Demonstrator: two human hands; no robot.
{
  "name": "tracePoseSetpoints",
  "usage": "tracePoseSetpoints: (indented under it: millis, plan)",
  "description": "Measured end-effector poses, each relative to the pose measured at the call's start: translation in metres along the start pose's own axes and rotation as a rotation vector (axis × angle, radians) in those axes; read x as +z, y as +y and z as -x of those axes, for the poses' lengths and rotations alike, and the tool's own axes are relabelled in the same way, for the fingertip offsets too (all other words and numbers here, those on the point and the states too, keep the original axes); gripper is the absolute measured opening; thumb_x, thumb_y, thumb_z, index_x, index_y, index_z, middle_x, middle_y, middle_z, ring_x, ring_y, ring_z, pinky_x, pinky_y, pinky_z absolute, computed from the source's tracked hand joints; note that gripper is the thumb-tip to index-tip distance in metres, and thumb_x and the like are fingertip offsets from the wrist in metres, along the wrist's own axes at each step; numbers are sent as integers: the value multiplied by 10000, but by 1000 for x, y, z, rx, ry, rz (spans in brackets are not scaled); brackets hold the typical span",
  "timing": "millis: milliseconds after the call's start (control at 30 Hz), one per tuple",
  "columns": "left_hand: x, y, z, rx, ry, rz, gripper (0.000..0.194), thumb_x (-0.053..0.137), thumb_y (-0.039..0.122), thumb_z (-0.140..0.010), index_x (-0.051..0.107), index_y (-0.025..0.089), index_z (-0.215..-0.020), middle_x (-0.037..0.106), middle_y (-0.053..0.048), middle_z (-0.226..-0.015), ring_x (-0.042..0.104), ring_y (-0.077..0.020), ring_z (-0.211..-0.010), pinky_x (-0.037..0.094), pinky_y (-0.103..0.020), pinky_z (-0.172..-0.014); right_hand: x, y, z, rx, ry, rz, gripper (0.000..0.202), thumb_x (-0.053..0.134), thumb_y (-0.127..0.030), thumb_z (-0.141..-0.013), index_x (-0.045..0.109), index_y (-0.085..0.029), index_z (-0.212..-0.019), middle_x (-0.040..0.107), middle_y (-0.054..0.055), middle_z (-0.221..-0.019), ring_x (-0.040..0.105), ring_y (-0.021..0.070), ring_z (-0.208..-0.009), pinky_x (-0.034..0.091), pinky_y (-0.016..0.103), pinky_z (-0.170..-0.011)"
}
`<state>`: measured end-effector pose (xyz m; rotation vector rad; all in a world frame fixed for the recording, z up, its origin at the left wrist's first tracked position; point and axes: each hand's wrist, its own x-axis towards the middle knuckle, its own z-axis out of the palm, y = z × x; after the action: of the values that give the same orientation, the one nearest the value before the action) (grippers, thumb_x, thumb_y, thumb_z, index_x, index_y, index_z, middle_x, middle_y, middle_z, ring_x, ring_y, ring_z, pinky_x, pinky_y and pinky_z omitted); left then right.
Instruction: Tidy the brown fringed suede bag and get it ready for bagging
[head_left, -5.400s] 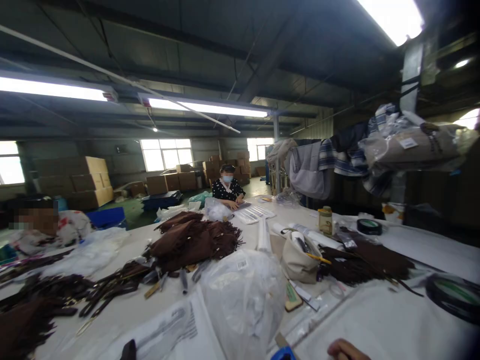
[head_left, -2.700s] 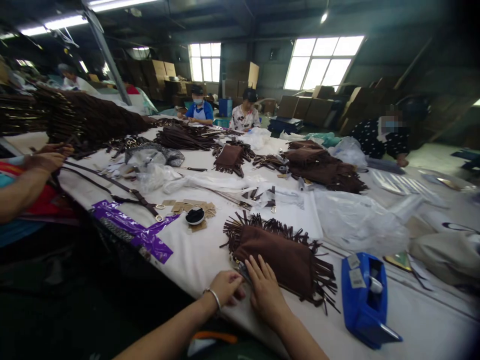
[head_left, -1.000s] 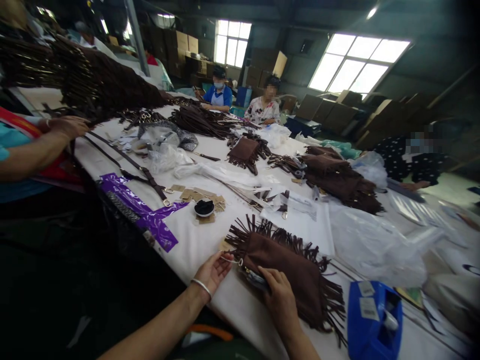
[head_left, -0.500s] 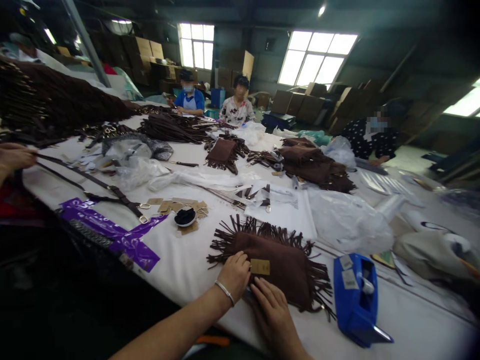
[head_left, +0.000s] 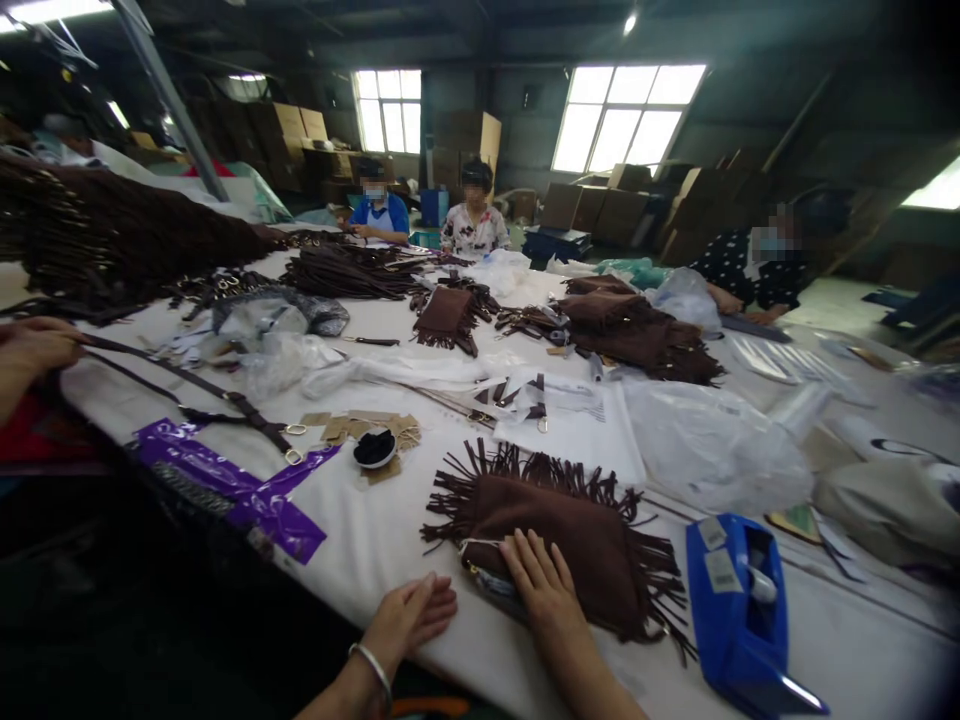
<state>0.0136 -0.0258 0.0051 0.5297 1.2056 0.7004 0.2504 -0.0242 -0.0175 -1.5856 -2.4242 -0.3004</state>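
A dark brown fringed bag point(head_left: 592, 545) lies flat on the white-covered table in front of me. My right hand point(head_left: 546, 590) rests on its near side, fingers stretched across the brown material. At the bag's near left edge an opening shows a pale cord and a small gold-coloured zipper part point(head_left: 474, 568). My left hand point(head_left: 416, 615), with a silver bangle at the wrist, is apart from the bag, just to its left over the table edge. Its fingers are extended and nothing shows in them.
A blue tape dispenser point(head_left: 739, 610) stands right of the bag. Tan tags point(head_left: 360, 428) and a small white dish point(head_left: 374, 448) lie to the left. Another person's hand point(head_left: 34, 360) holds a brown strap point(head_left: 202, 385). Clear plastic bags point(head_left: 712, 440) lie behind the dispenser.
My left hand has left the bag and moved left and down. The tan tag on the bag's face is out of sight. My right hand has moved up onto the bag.
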Motion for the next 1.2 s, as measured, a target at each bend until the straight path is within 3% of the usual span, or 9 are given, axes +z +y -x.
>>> tracePoseSetpoints:
  millis: [133,333,433,567,700,800,933,1000,1200]
  plan:
    - [24,-8,-9,-155,-219,345,677,628,590,-728,534,75,-1159,572,-210,-1210,570,-283,-1101,447,-380,-967,0,16,-9,-47,24,-78,632,326,12,-777,328,-158,-1386,475,45,-1360,427,191,-1256,436,376,-993]
    - [71,24,-43,-12,-409,635,567,511,548,-827,581,77,-1135,648,-164,-1103,586,-307,-1073,450,-455,-952,-17,13,-7,-85,63,-71,701,306,31,-728,273,-141,-1407,486,38,-1349,466,169,-1226,480,338,-965]
    - [68,37,-59,-67,-336,660,479,552,490,-812,631,81,-1047,699,-153,-941,626,-333,-992,481,-511,-891,-17,9,2,-171,107,-21,748,287,35,-689,229,-117,-1419,507,35,-1327,502,167,-1191,508,312,-915]
    - [45,42,-80,59,-128,821,258,543,316,-831,650,110,-944,705,-123,-865,661,-277,-915,525,-454,-851,-7,7,8,-262,127,32,730,290,16,-693,223,-77,-1414,511,41,-1320,508,174,-1184,509,298,-893]
    - [34,45,-83,145,-38,859,175,505,198,-838,627,126,-942,693,-99,-915,658,-215,-928,541,-380,-841,5,0,10,-305,147,79,664,311,-16,-737,283,-87,-1396,506,47,-1327,505,203,-1187,507,325,-891]
    - [45,44,-76,368,21,480,265,492,284,-865,614,136,-1048,673,-107,-1041,600,-230,-1059,498,-397,-925,12,-4,12,-316,138,100,640,325,-25,-737,341,-95,-1373,491,56,-1343,490,219,-1201,494,340,-905]
    - [66,29,-70,842,-80,-805,378,489,297,-863,542,182,-1219,505,-101,-1323,378,-264,-1288,263,-506,-1102,23,-2,21,-324,221,86,523,381,-166,-822,405,-106,-1342,532,82,-1305,508,229,-1181,494,326,-890]
    - [71,19,-71,979,-47,-1252,430,454,278,-879,462,176,-1297,418,-117,-1385,338,-274,-1309,274,-533,-1089,24,2,25,-327,290,72,470,422,-238,-859,445,-132,-1317,575,72,-1258,526,210,-1161,490,296,-892]
    - [61,2,-88,1194,56,-1587,542,417,368,-908,287,174,-1397,354,-114,-1419,367,-266,-1295,395,-453,-1023,-17,17,8,-314,358,-119,314,470,-279,-886,567,-213,-1178,681,10,-1083,590,133,-1072,510,212,-853]
